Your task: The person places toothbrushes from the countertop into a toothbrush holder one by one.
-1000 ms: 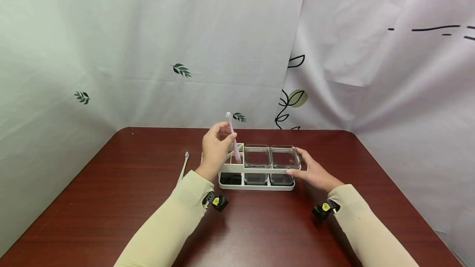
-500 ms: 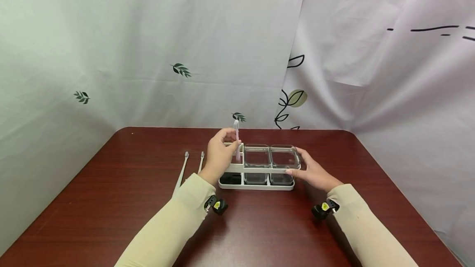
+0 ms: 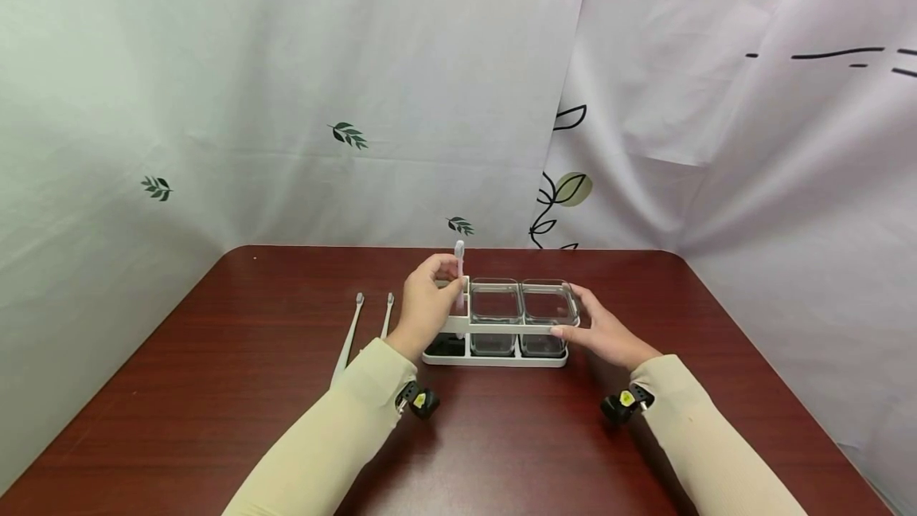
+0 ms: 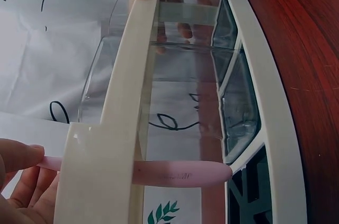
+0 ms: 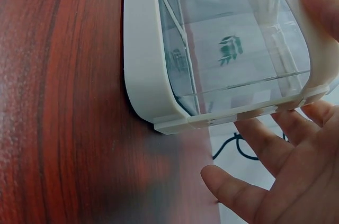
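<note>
My left hand (image 3: pixel 427 297) pinches a pink toothbrush (image 4: pixel 180 173) near its head end, between thumb and fingers. The toothbrush stands upright through the upper frame of a white holder (image 3: pixel 517 330), at its left section. In the left wrist view its handle end reaches down to the dark base compartment (image 4: pixel 251 192). Two clear cups (image 3: pixel 496 301) sit side by side in the holder's middle and right sections. My right hand (image 3: pixel 605 333) grips the holder's right end, thumb on the front of the upper frame and fingers behind it.
Two white toothbrushes, a longer-showing one (image 3: pixel 349 338) and one partly behind the left forearm (image 3: pixel 388 315), lie on the dark red table (image 3: pixel 516 452) left of the holder. A printed white cloth (image 3: pixel 444 102) hangs behind the table.
My left hand has moved slightly right and down, and the pink toothbrush has turned upright and sunk lower into the holder. My right hand stays on the holder's right end.
</note>
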### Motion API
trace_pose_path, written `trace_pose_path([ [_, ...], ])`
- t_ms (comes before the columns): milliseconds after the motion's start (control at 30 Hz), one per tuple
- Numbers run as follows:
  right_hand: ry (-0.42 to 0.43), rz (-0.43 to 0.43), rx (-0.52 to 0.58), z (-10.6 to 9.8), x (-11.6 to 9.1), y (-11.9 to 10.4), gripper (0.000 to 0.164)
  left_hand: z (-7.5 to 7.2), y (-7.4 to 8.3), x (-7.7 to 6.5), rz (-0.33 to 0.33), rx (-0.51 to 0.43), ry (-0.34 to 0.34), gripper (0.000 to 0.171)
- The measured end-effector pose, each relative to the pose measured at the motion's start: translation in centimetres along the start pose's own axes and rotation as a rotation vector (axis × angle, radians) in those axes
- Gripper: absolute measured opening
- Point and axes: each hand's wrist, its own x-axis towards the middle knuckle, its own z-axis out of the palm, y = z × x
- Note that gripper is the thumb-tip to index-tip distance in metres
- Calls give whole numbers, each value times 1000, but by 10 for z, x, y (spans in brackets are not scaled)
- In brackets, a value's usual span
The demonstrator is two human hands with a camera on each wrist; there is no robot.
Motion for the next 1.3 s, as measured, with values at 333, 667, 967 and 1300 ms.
trace_pose_path([
  [333,2,2,28,1,1,2,84,3,-3,0,-50,-13,-38,21],
  [667,-1,3,27,1,1,2,84,2,-2,2,-97,30,-72,16],
  [967,1,5,20,1,1,3,84,3,1,4,-112,54,-120,15],
  [1300,0,11,9,1,0,0,84,6,5,5,-122,120,-123,15],
])
